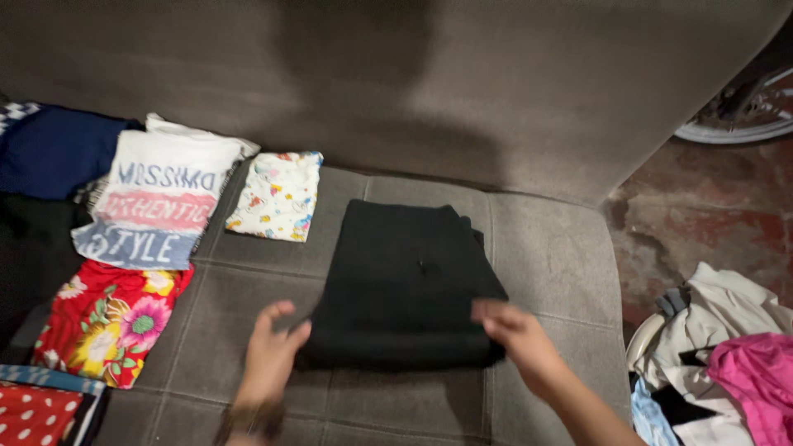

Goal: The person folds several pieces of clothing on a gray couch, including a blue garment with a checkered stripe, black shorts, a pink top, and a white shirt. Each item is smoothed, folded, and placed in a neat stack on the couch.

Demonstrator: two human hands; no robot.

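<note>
Folded black garment (405, 285) lies flat on the grey sofa seat (553, 248), right of a small printed white piece (277, 195), with the left hand (271, 351) loosely open at its lower left corner and the right hand (516, 330) pressing fingers on its lower right edge.

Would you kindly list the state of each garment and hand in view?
Black garment: folded, flat on sofa seat.
Left hand: open, touching its left edge.
Right hand: open, resting on its right corner.
Cartoon-print cloth: folded.
Red floral cloth: folded.
Lettered white shirt: folded.
Pink cloth: crumpled in a pile.
</note>
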